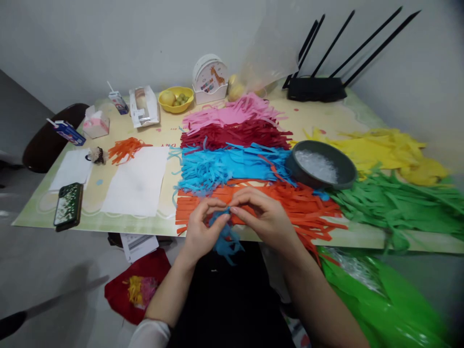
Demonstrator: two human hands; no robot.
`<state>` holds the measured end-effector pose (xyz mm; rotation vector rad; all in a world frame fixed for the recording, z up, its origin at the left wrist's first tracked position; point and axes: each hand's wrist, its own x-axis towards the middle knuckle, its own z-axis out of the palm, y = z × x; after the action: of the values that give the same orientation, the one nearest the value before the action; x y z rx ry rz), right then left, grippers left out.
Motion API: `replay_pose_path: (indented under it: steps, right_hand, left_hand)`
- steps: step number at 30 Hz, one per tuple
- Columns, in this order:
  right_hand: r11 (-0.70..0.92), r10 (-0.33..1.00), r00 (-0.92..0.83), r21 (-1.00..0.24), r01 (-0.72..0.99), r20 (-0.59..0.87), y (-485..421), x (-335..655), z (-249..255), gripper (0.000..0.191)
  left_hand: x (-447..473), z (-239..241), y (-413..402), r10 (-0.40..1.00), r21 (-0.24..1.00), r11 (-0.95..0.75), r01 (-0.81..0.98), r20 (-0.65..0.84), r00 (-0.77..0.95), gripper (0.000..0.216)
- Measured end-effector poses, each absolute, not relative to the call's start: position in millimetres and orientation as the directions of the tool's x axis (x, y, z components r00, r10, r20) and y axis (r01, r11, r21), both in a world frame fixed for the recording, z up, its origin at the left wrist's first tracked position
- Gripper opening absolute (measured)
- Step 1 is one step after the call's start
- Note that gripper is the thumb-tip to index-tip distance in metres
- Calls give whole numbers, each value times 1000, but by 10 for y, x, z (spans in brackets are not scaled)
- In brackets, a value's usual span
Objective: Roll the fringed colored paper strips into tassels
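My left hand [205,227] pinches a small blue fringed paper tassel [228,244] near the table's front edge. Its strips hang down below my fingers. My right hand [266,217] meets the left at the top of the tassel, thumb and forefinger closed on its tip. Just behind both hands lies a layer of orange fringed paper [300,203]. Beyond it are blue fringed paper [239,164], dark red fringed paper [235,135] and pink fringed paper [232,113]. A grey bowl [348,176] of clear plastic pieces stands to the right.
Green fringed paper [406,203] and yellow fringed paper [384,150] lie at the right. At the left are a phone [68,205], white sheets [136,183] and an orange tassel [126,149]. A router [317,89] and a yellow fruit dish [176,107] stand behind. A green bag [391,299] sits below.
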<state>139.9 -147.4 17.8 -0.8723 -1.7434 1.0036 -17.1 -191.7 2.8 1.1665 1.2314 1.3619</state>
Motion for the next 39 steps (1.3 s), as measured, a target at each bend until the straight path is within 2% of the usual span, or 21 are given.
replay_pose_path:
  steps: [5,8,11,23,27,32,36,38,39]
  right_hand:
    - [433,870,-324,-890,140,372,-1480,1344,211,9]
    - [443,863,-330,-887,133,381,-1488,1331,239,10]
    - [486,845,-351,-854,186,405,-1489,1336,261,8]
    - [704,700,-532,-586,401,477,-1511,1334,303,11]
    - [738,675,-495,-507,446,547,-1527,1305,271,13]
    - [718,669,-361,-439,540,650,-1496,1330,224,10]
    - [696,676,-296,-452,558,675,-1489,1324,188,9]
    - [675,716,-280,-531,512,640,-1514,1343,150,8]
    - [655,745,-271,-589,474,610,-1531,1366,119,6]
  left_hand:
    - [-148,-26,-1880,990,964,-15,-264,-23,-138,24]
    - [-135,-72,-1868,993,908,30,-419,-73,-88,29]
    - [-146,-97,-1871,993,881,38,-471,-85,-79,27]
    - [-198,-83,-1886,994,957,-6,-288,-27,-108,18]
    - [-193,-95,-1871,990,953,-6,-303,-37,-136,21]
    - [-139,-90,-1836,988,913,73,-402,-122,-97,28]
    - [-97,-86,-1871,986,897,122,-424,-159,-53,32]
    - [-267,-55,-1895,986,928,144,-345,-165,-33,31]
    - [-439,-17,-1895,988,960,129,-249,-147,-53,30]
